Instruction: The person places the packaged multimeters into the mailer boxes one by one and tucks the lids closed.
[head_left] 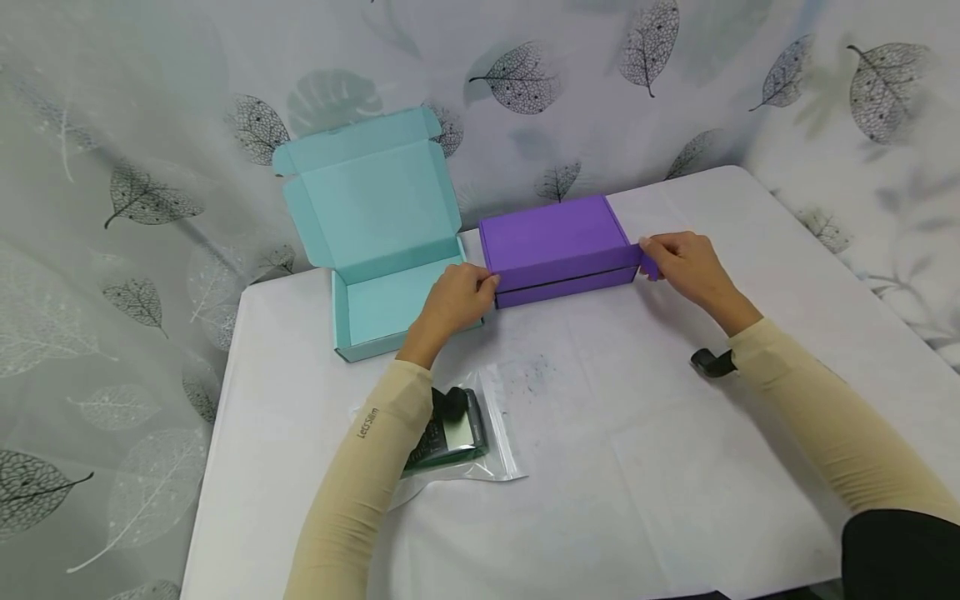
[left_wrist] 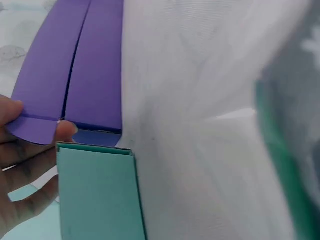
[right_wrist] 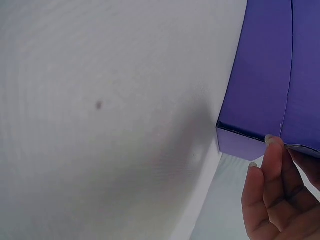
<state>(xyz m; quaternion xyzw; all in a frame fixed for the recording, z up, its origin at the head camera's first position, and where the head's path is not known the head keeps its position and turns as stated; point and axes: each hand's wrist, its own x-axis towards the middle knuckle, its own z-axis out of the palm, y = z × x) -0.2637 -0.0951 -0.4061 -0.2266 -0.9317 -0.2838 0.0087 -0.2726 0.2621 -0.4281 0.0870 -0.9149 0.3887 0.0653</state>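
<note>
A purple cardboard box (head_left: 555,233) lies at the back of the table, its lid lowered with a dark gap along the front. My left hand (head_left: 459,296) pinches the side flap (left_wrist: 35,129) at the lid's left front corner between thumb and finger. At the other end, my right hand (head_left: 692,265) grips the right side flap (head_left: 649,265), which sticks out past the box. In the right wrist view, fingertips (right_wrist: 272,145) press at the seam by the box corner; the thumb is mostly hidden.
Left of the purple box stands a teal box (head_left: 375,200) with its lid up. A clear zip bag (head_left: 498,433) holding a dark item with a green edge lies partly under my left forearm. Near my right wrist is a small black object (head_left: 711,363). A leaf-patterned curtain (head_left: 517,79) hangs behind.
</note>
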